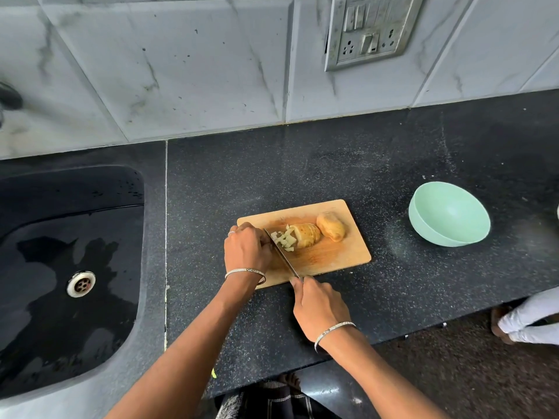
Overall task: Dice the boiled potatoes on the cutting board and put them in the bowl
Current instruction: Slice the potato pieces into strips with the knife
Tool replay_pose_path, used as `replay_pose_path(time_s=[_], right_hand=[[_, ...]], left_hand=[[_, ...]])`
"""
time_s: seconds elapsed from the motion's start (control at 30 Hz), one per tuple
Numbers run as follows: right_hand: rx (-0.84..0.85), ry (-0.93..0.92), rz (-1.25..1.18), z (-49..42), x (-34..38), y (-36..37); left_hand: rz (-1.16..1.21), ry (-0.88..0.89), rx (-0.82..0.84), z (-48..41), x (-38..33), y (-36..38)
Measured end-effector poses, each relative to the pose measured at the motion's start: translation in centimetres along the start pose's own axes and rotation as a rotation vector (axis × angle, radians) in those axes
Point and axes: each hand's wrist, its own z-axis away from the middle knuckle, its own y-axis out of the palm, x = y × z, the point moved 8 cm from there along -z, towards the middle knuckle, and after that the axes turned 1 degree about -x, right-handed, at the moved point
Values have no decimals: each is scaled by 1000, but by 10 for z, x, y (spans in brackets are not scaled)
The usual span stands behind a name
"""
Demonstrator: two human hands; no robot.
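Potatoes on the cutting board, one half-diced, one whole, look soft and crumbly; steady them lightly by the skin. The right hand clamps its grip on the knife; the left hand hides its grip.

marble-look wall tiles w/ switchboard, black speckled counter, sink at left.

The rectangular pale wooden cutting board looks matt, with orange stains on its grain. The round mint-green bowl seems to be smooth plastic with a soft sheen. The thin knife has a bare grey metal blade. The black speckled stone counter is polished. The black sink is glossy and wet, and its round drain is shiny metal. The white marble-look wall tiles are glossy.
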Motion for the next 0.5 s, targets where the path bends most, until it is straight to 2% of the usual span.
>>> replay_pose_path(time_s=[0.3,0.5], right_hand=[[56,23,4,-3,-2,3],[50,16,5,6,-14,-1]], left_hand=[[-33,-5,34,-2,-1,1],[-40,1,-31,0,0,3]])
